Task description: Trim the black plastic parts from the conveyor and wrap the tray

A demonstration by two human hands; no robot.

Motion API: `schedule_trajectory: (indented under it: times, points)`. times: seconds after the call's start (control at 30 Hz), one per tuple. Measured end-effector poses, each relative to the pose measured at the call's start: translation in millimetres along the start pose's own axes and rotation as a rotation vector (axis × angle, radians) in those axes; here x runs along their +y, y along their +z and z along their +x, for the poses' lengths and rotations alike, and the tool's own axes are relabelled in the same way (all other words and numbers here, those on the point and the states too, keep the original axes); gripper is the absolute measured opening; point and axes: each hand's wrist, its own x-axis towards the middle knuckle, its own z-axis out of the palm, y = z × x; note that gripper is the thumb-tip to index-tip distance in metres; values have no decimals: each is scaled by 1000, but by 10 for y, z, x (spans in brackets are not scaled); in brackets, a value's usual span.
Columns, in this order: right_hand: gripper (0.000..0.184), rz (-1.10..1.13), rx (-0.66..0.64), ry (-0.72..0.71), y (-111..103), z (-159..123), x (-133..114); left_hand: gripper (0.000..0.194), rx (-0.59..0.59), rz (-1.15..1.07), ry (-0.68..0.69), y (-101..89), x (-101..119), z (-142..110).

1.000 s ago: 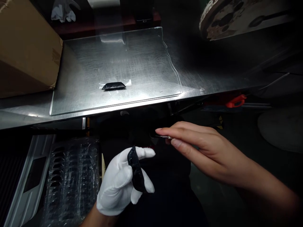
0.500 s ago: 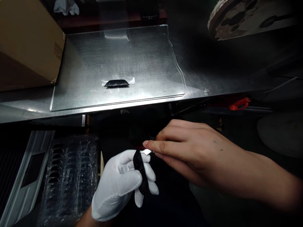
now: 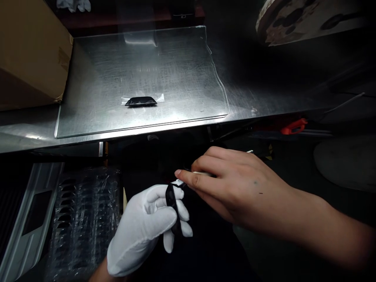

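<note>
My left hand (image 3: 141,227), in a white glove, grips a small black plastic part (image 3: 171,197) between thumb and fingers, its long side roughly upright. Bare, my right hand (image 3: 226,184) is closed round a thin pale-handled craft knife (image 3: 202,173), most of it hidden by the fingers. Its small bright blade meets the upper end of the black part. On a glass sheet (image 3: 176,74) above the hands lies another black part (image 3: 141,101) of similar shape, with clear film under it.
A cardboard box (image 3: 32,55) stands at the left on the metal table (image 3: 249,94). Below the table edge, a clear plastic-wrapped tray (image 3: 85,223) holds several black parts. A red handle (image 3: 293,127) shows at the right; a round, worn-looking object (image 3: 288,21) is at top right.
My right hand has moved left and brought the knife's blade to the upper end of the black part. My left hand has turned the part slightly more upright.
</note>
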Motion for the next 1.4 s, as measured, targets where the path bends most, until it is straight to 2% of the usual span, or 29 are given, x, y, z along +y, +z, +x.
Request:
schedule_trajectory:
  times: [0.17,0.3,0.4,0.53,0.63,0.77,0.9,1.13,1.4]
  points:
    - [33,29,11,1,28,-14,32,46,3,5,-17,25,5,29]
    - [32,37,20,-26,24,-13,60,43,-68,-9,-10,-4,-7,44]
    - [32,134,101,-46,19,-29,90,37,-129,-63,20,-51,-32,70]
    - [27,257,225,16,34,-71,117,30,-57,-128,162,-89,-31,93]
    - [23,300,135,49,40,-85,88,26,14,-177,277,-80,8,92]
    - [23,337,13,53,12,-64,9,23,84,-266,351,-40,60,86]
    - [22,302,0,49,-20,-3,-27,22,109,-311,398,-23,73,74]
    - [28,195,-82,44,-48,116,-58,19,126,-298,398,-18,92,58]
    - [32,152,-88,27,-59,117,-62,18,163,-284,404,-13,111,52]
